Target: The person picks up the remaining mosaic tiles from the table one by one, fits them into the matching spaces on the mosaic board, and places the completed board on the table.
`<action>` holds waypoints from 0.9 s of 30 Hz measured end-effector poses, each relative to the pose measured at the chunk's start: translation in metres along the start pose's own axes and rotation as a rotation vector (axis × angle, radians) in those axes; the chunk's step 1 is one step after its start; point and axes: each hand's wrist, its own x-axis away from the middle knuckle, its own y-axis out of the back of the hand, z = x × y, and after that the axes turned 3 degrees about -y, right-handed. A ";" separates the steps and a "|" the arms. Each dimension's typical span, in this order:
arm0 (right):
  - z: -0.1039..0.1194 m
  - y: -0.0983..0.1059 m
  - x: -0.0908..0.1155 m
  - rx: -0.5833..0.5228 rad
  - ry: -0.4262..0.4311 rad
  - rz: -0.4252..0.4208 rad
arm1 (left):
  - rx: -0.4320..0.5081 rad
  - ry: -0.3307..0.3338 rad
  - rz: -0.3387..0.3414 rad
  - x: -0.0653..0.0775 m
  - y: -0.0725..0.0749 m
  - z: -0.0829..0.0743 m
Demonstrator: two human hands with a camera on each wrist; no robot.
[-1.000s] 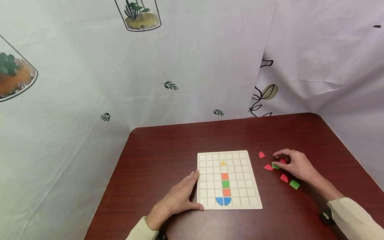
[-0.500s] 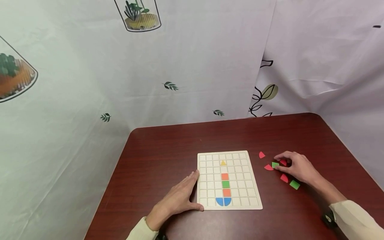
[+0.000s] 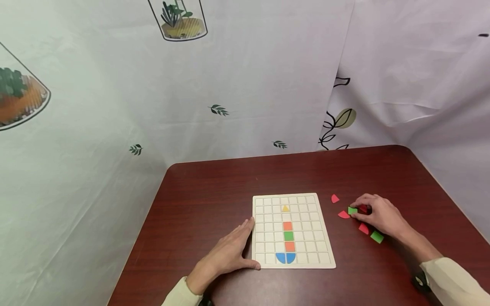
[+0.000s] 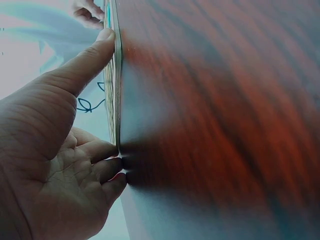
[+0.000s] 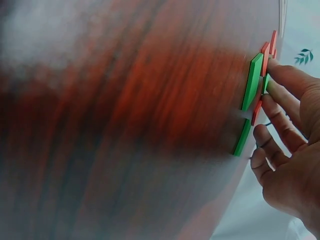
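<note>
A cream square-grid board (image 3: 268,248) lies on the table in the head view. My left hand (image 3: 227,251) rests along its left edge, fingers extended and thumb at the near-left corner; the left wrist view shows thumb (image 4: 100,50) and fingertips at the board's side. Right of the board, my right hand (image 3: 380,216) pinches a green square tile (image 3: 352,211) between thumb and index finger, low over the table. Around it lie red quarter-circle tiles (image 3: 343,214), one partly hidden by the hand. Another green tile (image 3: 377,237) lies nearer the wrist.
On the board, a column holds a yellow triangle (image 3: 285,208), two orange squares (image 3: 287,226) with a green square (image 3: 288,236) between, and two blue quarter-circles (image 3: 281,258) at the near edge. A patterned white cloth (image 3: 245,76) hangs behind the dark red table (image 3: 199,199).
The right hand's thumb and index finger have closed in on the green square tile, with the hand shifting very slightly. The left hand and the board stay in place.
</note>
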 end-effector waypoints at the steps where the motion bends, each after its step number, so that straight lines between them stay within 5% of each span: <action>1: 0.000 0.000 0.000 0.005 0.004 -0.003 | 0.001 -0.001 0.000 0.000 0.000 0.000; 27: 0.011 0.009 -0.016 -0.026 -0.011 -0.039 | 0.018 0.026 0.011 0.001 0.001 -0.001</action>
